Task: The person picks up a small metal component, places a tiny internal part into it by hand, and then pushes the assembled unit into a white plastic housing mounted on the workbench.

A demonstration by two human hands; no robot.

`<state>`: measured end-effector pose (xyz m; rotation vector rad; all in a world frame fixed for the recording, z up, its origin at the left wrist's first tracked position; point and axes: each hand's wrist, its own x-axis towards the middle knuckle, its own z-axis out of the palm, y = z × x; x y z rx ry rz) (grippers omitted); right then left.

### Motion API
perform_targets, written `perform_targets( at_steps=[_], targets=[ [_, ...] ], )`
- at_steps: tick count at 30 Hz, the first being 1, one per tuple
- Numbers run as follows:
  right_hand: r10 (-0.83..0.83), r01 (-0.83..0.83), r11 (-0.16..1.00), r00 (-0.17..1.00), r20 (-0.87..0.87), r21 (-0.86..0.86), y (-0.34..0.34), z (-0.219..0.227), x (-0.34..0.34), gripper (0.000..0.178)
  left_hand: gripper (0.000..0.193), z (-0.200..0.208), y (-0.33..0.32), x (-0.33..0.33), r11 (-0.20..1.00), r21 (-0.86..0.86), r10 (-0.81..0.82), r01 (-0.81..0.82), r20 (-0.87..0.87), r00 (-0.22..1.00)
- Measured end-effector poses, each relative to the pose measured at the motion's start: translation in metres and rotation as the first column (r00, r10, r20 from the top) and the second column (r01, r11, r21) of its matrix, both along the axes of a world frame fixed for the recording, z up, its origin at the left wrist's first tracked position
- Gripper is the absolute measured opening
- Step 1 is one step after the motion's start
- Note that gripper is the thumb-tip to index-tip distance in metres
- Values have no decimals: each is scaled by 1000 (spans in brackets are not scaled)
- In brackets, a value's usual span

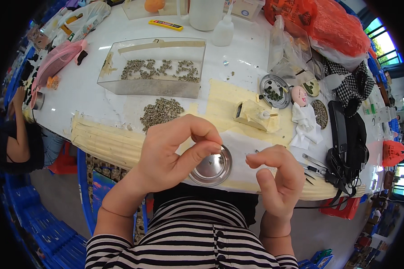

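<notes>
My left hand point(170, 150) is raised above a round shiny metal dish point(217, 174), thumb and forefinger pinched together. What sits between those fingertips is too small to make out. To its right, my right hand point(277, 179) is half curled, with a gap between thumb and forefinger and nothing visible in it. The dish holds a few tiny pieces and rests on white paper point(241, 145) at the table's near edge. Just beyond my left hand lies a heap of small metallic parts point(161, 112).
A clear bin point(155, 92) holds more small parts. A taped block point(256, 116), a metal dish of dark green pieces point(274, 91), tweezers point(314, 161) and a black strapped case point(339, 130) lie rightward. Bottles point(223, 31) and a yellow cutter point(166, 25) stand farther back. Another person point(20, 139) sits left.
</notes>
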<state>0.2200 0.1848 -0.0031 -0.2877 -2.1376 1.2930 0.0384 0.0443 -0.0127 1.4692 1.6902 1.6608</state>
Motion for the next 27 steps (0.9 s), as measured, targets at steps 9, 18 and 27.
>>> perform_targets(
  at_steps=[9,18,27],
  targets=[
    [-108,116,990,990,-95,81,4,-9,-30,13,12,-2,26,9,962,37,-238,270,596,767],
    [-46,46,999,997,-57,-1,1,-11,-28,14,21,-11,22,11,954,68,-260,291,669,697],
    [-155,174,973,980,-126,151,1,-16,-29,16,15,-12,24,16,982,67,-177,178,661,729]
  ],
)
